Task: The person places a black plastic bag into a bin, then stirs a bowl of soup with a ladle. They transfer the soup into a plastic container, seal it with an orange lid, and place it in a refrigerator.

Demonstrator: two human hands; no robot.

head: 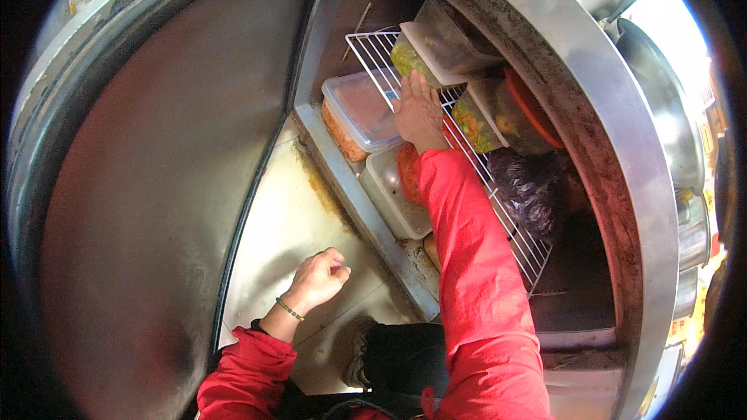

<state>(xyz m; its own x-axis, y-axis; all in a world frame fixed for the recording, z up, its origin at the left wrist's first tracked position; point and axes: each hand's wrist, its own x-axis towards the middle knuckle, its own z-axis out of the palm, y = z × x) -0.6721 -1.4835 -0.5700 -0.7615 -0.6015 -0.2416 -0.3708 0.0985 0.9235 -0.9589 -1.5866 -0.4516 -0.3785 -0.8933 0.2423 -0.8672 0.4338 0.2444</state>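
Observation:
My right hand (pixel 419 111) reaches into an open refrigerator cabinet. Its extended fingers lie against the front of a plastic container (pixel 412 57) of green and yellow food, without gripping it. That container stands on a white wire shelf (pixel 367 49). Beside it on the shelf is a second container (pixel 474 119) with similar food. My left hand (pixel 320 277), a beaded bracelet at its wrist, is loosely curled with nothing visible in it, above the floor outside the cabinet. Below the shelf sit a lidded plastic box (pixel 365 108) of orange food and a pale plastic tub (pixel 394 192).
The metal cabinet door (pixel 157 186) stands open on the left. A dark plastic bag (pixel 525 189) rests on the shelf's near part. The cabinet's metal sill (pixel 367 216) runs along the opening. Metal pans (pixel 659 105) stand on top at the right.

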